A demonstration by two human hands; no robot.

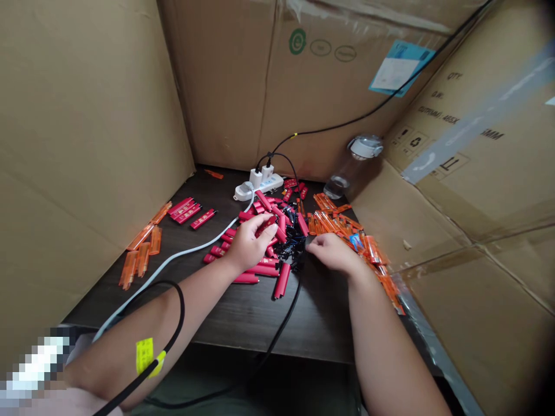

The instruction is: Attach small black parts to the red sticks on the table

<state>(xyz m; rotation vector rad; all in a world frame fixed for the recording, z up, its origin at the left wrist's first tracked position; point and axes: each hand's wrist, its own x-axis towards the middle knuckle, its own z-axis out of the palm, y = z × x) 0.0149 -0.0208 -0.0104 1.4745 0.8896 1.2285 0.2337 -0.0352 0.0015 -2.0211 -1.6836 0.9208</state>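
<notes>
My left hand (251,241) is closed around a slim red case (267,224) above the middle of the table. To its right, my right hand (328,249) is closed with the fingers pinched together; what they hold, if anything, is hidden. Between the hands lies a heap of small black parts (292,245), too tangled to make out singly. Many slim red cases with pale print lie around the heap, such as one red case (282,281) in front of it. Just beyond my right hand are see-through orange pieces (332,224).
A white power strip (260,188) with plugs stands behind the heap. At the back right is a clear bottle (347,167). A black cable (288,318) and a white cable (186,249) cross the table (243,315). Cardboard walls (225,86) enclose it.
</notes>
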